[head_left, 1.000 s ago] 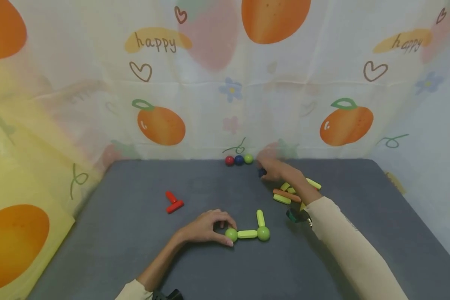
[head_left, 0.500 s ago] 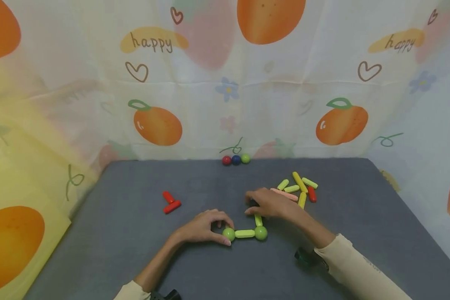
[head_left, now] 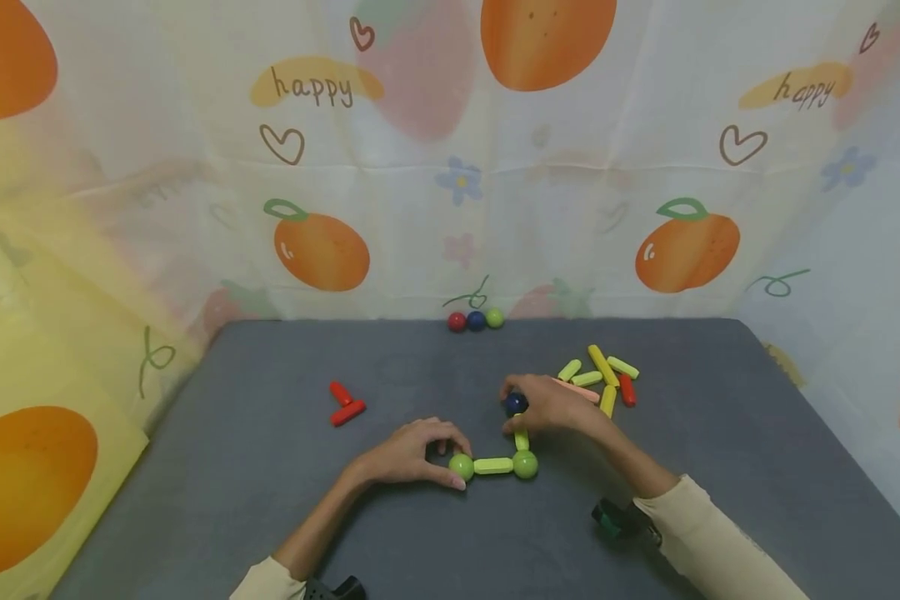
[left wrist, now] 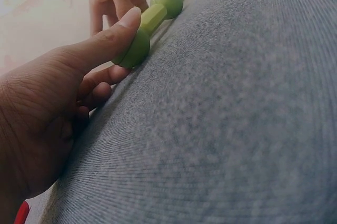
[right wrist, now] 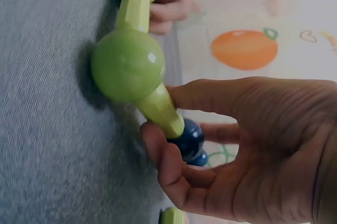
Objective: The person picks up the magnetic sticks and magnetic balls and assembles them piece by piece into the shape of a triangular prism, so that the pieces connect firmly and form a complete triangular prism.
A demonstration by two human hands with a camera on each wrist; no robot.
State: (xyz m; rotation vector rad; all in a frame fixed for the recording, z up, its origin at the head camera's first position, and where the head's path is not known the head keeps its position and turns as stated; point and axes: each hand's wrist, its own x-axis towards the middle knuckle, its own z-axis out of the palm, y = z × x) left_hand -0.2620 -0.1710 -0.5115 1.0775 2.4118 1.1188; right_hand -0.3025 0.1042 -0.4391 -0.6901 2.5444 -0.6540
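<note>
On the grey tabletop, two green balls are joined by a short yellow-green stick (head_left: pixel 492 466). My left hand (head_left: pixel 412 454) pinches the left green ball (left wrist: pixel 134 50) between thumb and fingers. From the right green ball (right wrist: pixel 126 66) a second yellow-green stick (right wrist: pixel 162 110) points away from me. At that stick's far end my right hand (head_left: pixel 551 406) holds a dark blue ball (head_left: pixel 516 404), its thumb and fingers around the ball and stick end. The blue ball meets the stick in the right wrist view (right wrist: pixel 188 137); how deeply they fit is hidden.
Behind the right hand lies a loose pile of yellow, yellow-green, pink and red sticks (head_left: pixel 602 367). Two red sticks (head_left: pixel 347 412) lie at the left. A red ball (head_left: pixel 457 322), a blue ball (head_left: pixel 476 320) and a green ball (head_left: pixel 495 318) line the back edge.
My right hand has come from the back of the table toward me with the blue ball, reaching the upright stick's far end. My left hand has stayed on its green ball.
</note>
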